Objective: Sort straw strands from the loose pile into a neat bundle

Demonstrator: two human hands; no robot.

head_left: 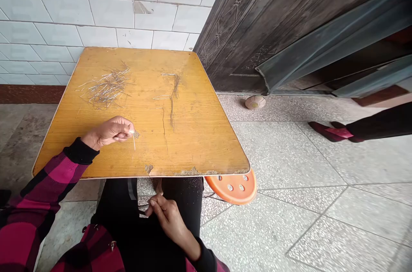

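My left hand [111, 131] rests on the wooden table [199, 134] with its fingers pinched on a thin pale strand [134, 140] that hangs from the fingertips. My right hand [165, 212] is below the table's front edge, over my lap, with fingers curled together on something thin that I cannot make out. A loose pile of several thin pale strands [106, 87] lies at the table's far left. A smaller bunch of darker strands [173, 96] lies near the table's middle.
An orange plastic stool [233, 187] pokes out under the table's front right corner. A small ball [255, 102] lies on the tiled floor by a dark wooden door [273, 27]. Another person's feet in red slippers [333, 132] stand at the right. White tiled wall behind.
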